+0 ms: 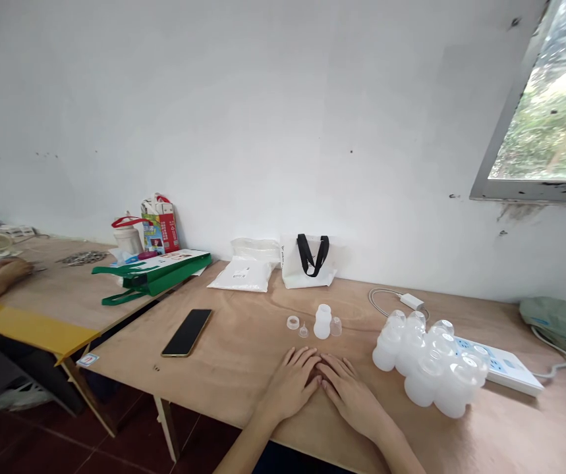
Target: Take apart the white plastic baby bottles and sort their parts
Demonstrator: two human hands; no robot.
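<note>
My left hand (292, 383) lies flat on the wooden table (223, 362), fingers stretched forward and holding nothing. Beside it, with the fingertips and thumbs close together, my right hand (346, 388) also rests flat and empty. Just beyond the fingers stands an uncapped, whitish baby bottle (322, 322). Around the bottle are a white screw ring (292, 322), a clear silicone nipple (303, 330) and a clear dome cap (336, 326). To the right of my right hand, several capped baby bottles (428, 368) stand in a cluster.
A phone (187, 333) lies at the left. Against the wall are a white plastic parcel (244, 273) and a white bag (307, 263) with black handles. A power strip (503, 368), adapter (412, 301) and green cap (557, 321) are right. Another person's hand (13, 271) rests on the neighbouring table.
</note>
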